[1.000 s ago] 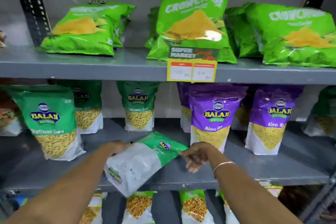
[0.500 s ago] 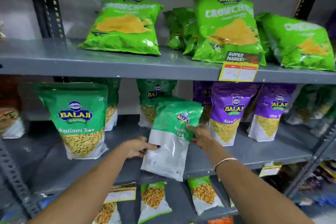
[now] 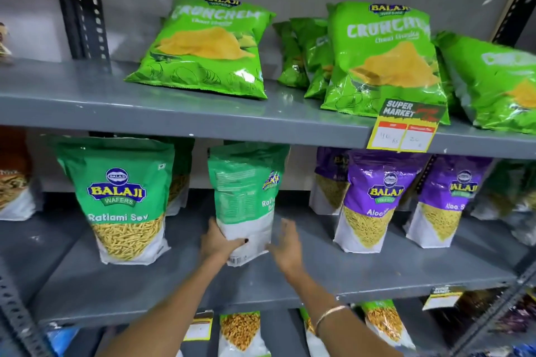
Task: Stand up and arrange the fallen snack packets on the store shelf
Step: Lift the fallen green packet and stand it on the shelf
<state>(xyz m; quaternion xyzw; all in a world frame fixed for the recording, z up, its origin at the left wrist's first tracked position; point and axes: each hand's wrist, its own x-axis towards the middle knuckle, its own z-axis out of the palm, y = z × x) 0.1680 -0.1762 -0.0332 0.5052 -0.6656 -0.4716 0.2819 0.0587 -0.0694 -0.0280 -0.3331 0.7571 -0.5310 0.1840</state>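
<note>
On the middle shelf (image 3: pixel 377 272), roughly midway along its front half, a green Ratlami Sev packet (image 3: pixel 246 200) stands upright on its white base, turned so that its printed back panel faces mostly outward and the logo shows only along its right edge. The left hand (image 3: pixel 219 243) is closed around the packet's lower left corner, thumb across the white front and fingers behind, holding it steady. The right hand (image 3: pixel 285 246) is spread flat with fingers loose just beside the packet's lower right edge; it grips nothing, and whether it touches the base is hard to tell. By the look of it, the step in hand is the setting-down: the packet is up, but not yet squared or released. Toward the left end of the same shelf stands a front-facing Ratlami Sev packet (image 3: pixel 121 200) of the same kind, with more green packets behind it near the back wall; toward the right end stand purple Aloo Sev packets (image 3: pixel 377 200). Above, on the upper shelf (image 3: pixel 87 107), Crunchem bags (image 3: pixel 208 46) lean back, and a price tag (image 3: pixel 406 127) hangs from its front edge. The next move likely calls for twisting the packet so its front faces out, aligning it with its neighbour, then letting go gently so it does not topple.
</note>
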